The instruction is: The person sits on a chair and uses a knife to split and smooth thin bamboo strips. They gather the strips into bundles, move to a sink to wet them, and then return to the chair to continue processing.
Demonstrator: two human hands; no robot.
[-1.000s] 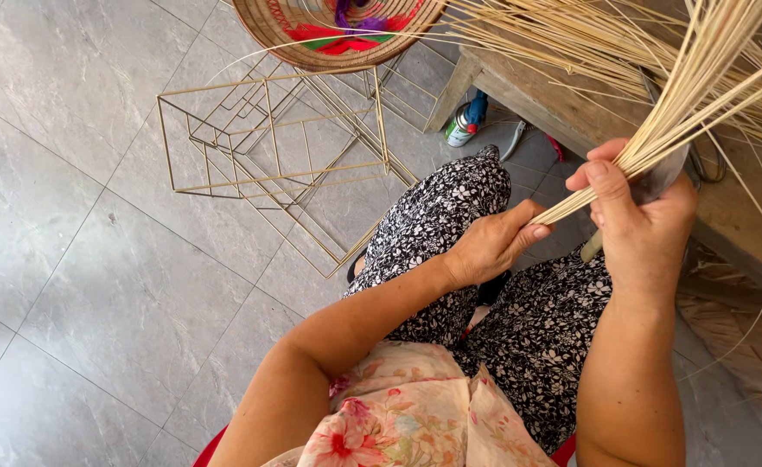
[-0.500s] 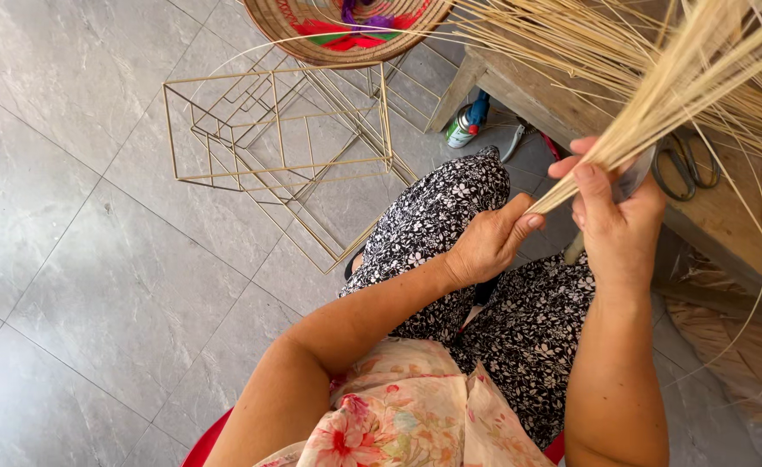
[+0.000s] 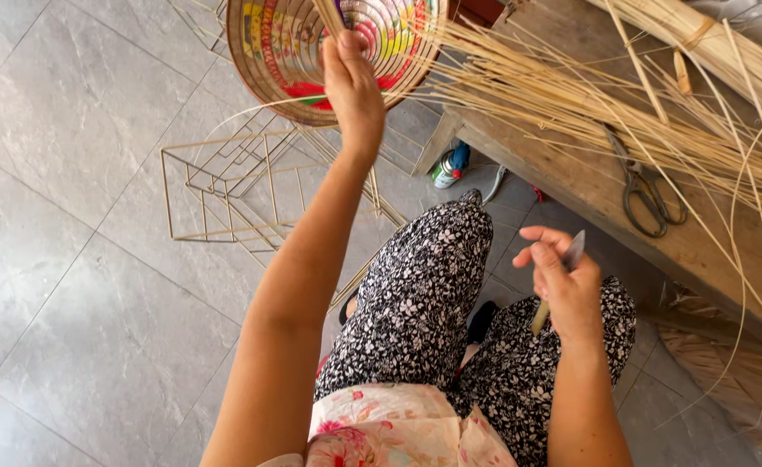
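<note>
Head view: my left hand grips a reed at the colourful woven basket; my right hand clasps a small knife, best kept pointed away

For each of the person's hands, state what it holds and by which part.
The left hand grips a pale strip at its lower end, in front of the colourful woven basket. The right hand holds a small knife by its handle, blade pointing up.
</note>
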